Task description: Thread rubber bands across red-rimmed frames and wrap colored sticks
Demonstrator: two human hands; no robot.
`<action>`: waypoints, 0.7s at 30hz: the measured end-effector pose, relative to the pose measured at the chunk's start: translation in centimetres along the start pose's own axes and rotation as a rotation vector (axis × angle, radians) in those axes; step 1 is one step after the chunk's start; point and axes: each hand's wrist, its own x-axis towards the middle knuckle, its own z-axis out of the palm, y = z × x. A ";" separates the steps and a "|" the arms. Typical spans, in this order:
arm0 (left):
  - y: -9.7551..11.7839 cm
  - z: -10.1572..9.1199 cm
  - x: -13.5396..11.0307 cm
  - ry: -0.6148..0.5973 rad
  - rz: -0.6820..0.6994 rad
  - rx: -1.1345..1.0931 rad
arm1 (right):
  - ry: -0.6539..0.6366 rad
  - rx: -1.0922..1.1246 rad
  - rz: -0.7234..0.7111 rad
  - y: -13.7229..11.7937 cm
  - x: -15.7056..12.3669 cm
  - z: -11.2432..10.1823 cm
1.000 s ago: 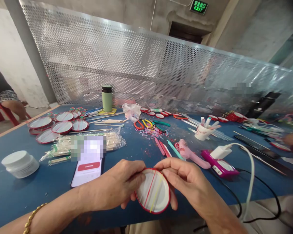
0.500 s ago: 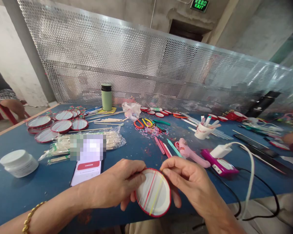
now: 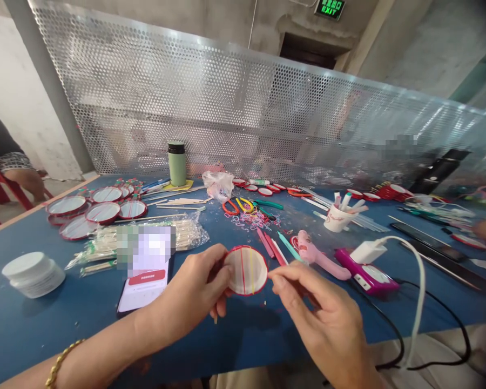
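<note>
My left hand grips a small round red-rimmed disc by its left edge, thumb on the face and fingers behind. The disc has a pale face crossed by a red band and a yellow band, and it is tilted up above the blue table. Just off the disc's right rim, my right hand has thumb and forefinger pinched together. Anything between those fingertips is too small to make out. A phone with a lit screen lies left of my left hand.
Similar red-rimmed discs are piled at left, behind a white jar and bagged sticks. Pliers, a pink glue gun, a cup of pens and a purple power strip with cables stand to the right.
The disc has moved up and away from me, its face turned more upright. My right hand has come off its upper edge and is now beside the right rim.
</note>
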 end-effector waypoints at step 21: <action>-1.3 0.8 -0.7 0.352 0.769 1.103 | 0.205 0.425 0.156 -1.6 -1.3 3.6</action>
